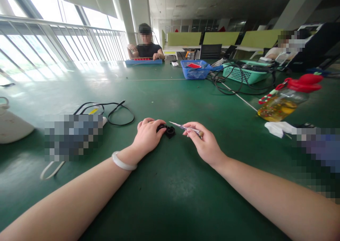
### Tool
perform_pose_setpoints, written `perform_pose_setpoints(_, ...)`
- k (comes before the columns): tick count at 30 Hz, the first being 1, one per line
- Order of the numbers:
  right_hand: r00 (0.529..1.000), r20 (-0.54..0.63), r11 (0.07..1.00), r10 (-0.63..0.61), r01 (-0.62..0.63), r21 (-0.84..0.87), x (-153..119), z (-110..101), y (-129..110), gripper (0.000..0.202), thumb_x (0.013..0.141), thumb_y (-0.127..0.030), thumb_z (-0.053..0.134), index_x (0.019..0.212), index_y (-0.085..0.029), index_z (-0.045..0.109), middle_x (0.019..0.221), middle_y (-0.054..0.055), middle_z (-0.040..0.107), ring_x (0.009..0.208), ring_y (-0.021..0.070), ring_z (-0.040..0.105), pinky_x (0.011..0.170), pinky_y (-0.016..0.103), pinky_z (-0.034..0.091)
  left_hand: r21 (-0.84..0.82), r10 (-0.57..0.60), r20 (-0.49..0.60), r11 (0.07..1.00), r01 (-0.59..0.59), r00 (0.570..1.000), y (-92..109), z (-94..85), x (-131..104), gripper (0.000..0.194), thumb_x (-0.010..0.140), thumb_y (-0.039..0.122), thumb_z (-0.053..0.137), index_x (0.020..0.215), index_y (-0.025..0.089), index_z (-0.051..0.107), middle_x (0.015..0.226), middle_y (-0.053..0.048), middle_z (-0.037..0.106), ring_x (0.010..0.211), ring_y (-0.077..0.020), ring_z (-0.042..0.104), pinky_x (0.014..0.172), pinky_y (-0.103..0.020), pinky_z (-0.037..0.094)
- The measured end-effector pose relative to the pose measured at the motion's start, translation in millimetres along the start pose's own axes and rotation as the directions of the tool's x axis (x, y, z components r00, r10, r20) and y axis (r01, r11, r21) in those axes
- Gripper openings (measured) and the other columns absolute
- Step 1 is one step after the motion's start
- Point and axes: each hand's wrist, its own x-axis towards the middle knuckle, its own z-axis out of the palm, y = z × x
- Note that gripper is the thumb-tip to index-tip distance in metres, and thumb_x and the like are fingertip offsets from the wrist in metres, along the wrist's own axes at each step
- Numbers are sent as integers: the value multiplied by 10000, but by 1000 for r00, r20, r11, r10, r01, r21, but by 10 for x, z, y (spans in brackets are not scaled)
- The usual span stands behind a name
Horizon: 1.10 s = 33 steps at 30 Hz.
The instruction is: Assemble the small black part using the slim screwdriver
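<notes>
The left hand (148,136) grips 1 small black part (170,131) on the green table (180,198), well in from the table's far edge. The right hand (204,142) is closed around 1 slim screwdriver (186,127), its tip near the part, apart from it.

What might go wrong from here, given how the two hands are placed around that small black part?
The pointed tool in the right hand faces the left hand, so a slip might jab its fingers. The black part is small and partly covered by those fingers, so the tip might miss its mark. The cable loops near the left hand and could perhaps snag a wider movement.
</notes>
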Motion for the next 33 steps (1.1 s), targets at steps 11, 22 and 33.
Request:
perform_pose_setpoints(11, 1000, -19, 1000, -17, 17, 9, -9, -3, -8, 240, 896, -368, 498, 1014, -194, 616, 869, 52, 661, 848, 185, 632, 801, 326, 496, -213, 110, -138, 967, -138, 984, 70, -68, -18, 338, 874, 164, 435, 1195, 198, 533, 1158, -65, 624, 1073, -202, 566, 976, -366, 450)
perform_pose_setpoints(22, 999, -40, 1000, -21, 21, -3, -4, 1, -18, 220, 895, -355, 498, 995, -198, 614, 849, 39, 653, 819, 172, 626, 782, 305, 489, -170, 393, -7, 906, -389, 919, 76, -8, -22, 439, 825, 39, 394, 1172, 215, 596, 1209, -48, 622, 1104, -191, 555, 991, -376, 452)
perform_pose_setpoints(33, 998, -53, 1000, -27, 27, 0, -4, 6, -9, 235, 895, -375, 499, 997, -196, 613, 853, 46, 660, 824, 179, 628, 795, 315, 491, -126, 450, 11, 886, -446, 893, 122, -66, -49, 551, 768, -42, 358, 1170, 234, 615, 1216, -26, 632, 1079, -191, 529, 972, -378, 459)
